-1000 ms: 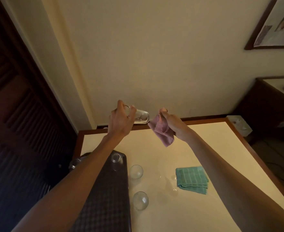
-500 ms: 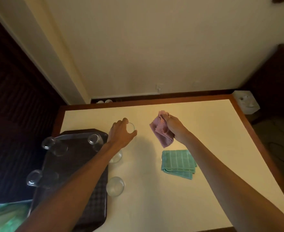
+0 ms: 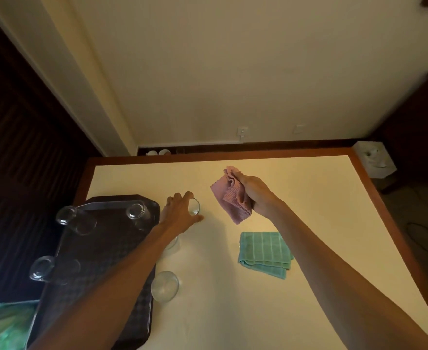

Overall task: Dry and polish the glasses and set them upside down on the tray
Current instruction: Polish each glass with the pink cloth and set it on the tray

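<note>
My left hand [image 3: 180, 213] grips a clear glass [image 3: 194, 206] from above, held just right of the dark tray [image 3: 99, 251] and low over the table. My right hand [image 3: 254, 195] holds a bunched pink cloth [image 3: 230, 198] above the table's middle, apart from the glass. Three glasses stand upside down on the tray: one at the far right corner [image 3: 136, 214], one at the far left [image 3: 68, 217], one at the left edge [image 3: 42, 269]. A glass [image 3: 164, 286] stands on the table beside the tray; another [image 3: 171, 245] is partly hidden under my left forearm.
A folded green cloth [image 3: 263, 253] lies on the cream table [image 3: 309, 223], right of centre. A green item [image 3: 3, 324] shows at the lower left corner. A white box [image 3: 374, 157] sits beyond the table's far right corner. A dark slatted door fills the left.
My left hand came down with the glass from chest height to just above the table beside the tray. My right hand with the pink cloth has drawn away from the glass.
</note>
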